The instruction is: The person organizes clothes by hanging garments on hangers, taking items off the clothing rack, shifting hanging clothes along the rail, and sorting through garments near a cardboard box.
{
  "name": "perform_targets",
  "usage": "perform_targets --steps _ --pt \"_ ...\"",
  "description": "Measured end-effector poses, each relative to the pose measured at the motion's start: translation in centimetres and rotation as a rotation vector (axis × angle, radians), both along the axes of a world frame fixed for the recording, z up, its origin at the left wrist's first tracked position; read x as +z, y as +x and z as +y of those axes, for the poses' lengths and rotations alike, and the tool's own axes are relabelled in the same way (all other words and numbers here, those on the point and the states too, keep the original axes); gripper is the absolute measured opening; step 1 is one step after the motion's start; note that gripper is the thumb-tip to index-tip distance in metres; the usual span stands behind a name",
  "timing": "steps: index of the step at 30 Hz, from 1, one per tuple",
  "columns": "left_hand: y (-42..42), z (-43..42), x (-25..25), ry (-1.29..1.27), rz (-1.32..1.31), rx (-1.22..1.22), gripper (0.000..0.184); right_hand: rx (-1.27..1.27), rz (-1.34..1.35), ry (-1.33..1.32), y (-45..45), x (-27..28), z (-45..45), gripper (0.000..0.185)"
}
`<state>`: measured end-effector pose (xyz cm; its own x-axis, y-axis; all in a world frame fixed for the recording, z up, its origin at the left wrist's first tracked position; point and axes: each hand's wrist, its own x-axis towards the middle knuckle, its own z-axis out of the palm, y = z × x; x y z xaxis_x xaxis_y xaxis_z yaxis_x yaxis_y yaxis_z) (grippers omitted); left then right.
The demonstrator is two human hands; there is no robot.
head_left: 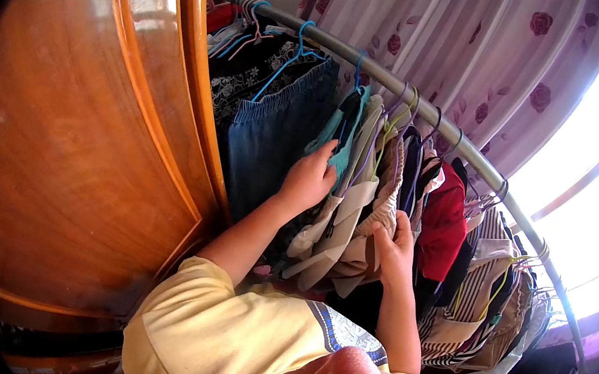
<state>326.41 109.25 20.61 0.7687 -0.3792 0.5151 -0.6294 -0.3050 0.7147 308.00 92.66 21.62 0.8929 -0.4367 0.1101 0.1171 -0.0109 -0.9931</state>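
My left hand (309, 178) is closed on the edge of a teal garment (347, 133) hanging from a blue hanger (360, 67). A little to the right, my right hand (395, 249) pinches a beige garment with a gathered, elastic-looking edge (385, 211). Between the two hands hang pale beige and cream clothes (344, 219) on purple and green hangers. Left of my left hand, a blue denim garment with a gathered waist (275, 139) hangs from another blue hanger. Some of my fingers are hidden behind the cloth.
A grey metal rail (394, 83) runs diagonally across, loaded with clothes. Right of my hands hang a red garment (443, 223) and striped clothes (480, 265). A brown wooden cabinet (78, 160) stands close on the left. Behind the rail are a floral curtain (438, 32) and a bright window (587, 162).
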Motion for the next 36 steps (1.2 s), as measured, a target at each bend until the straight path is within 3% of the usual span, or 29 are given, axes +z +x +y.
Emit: perform_targets --steps 7,15,19,20,25,26,28,30,31,34,36 --pt "0.6 2.3 0.9 -0.05 -0.174 0.054 0.046 -0.02 0.005 -0.039 -0.1 0.0 0.2 0.022" --pt "0.2 1.4 -0.1 0.022 -0.127 0.091 0.043 -0.151 -0.024 -0.486 -0.6 -0.8 1.0 0.039" --pt "0.7 0.5 0.1 -0.131 -0.117 0.089 0.036 -0.189 -0.066 -0.686 -1.2 -0.8 1.2 0.043" --pt "0.9 0.7 0.7 -0.082 0.214 0.036 0.032 -0.169 -0.067 -0.72 -1.3 -0.6 1.0 0.042" --pt "5.7 1.0 -1.6 -0.357 0.134 0.064 0.03 -0.183 -0.166 -0.766 -1.2 -1.9 0.2 0.042" --pt "6.6 1.8 -1.4 -0.376 0.275 0.081 0.03 -0.166 -0.148 -0.752 -1.4 -1.3 0.3 0.042" --pt "8.9 2.5 -1.3 -0.44 0.127 0.127 0.031 -0.135 -0.114 -0.72 -1.7 -0.7 0.3 0.042" --pt "8.4 3.6 0.7 -0.122 0.064 0.361 0.034 -0.149 -0.104 -0.73 -1.6 -1.1 0.3 0.041" --pt "5.4 2.9 2.9 0.228 -0.258 0.609 0.044 -0.157 -0.113 -0.735 -2.1 -0.8 0.5 0.042" --pt "1.4 -0.3 3.7 -0.005 -0.566 0.299 0.054 -0.127 -0.139 -0.778 -3.1 -0.2 1.2 0.047" --pt "-2.2 -2.7 4.2 -0.104 -0.415 -0.044 0.06 -0.1 -0.134 -0.778 -4.4 0.8 1.9 0.048"
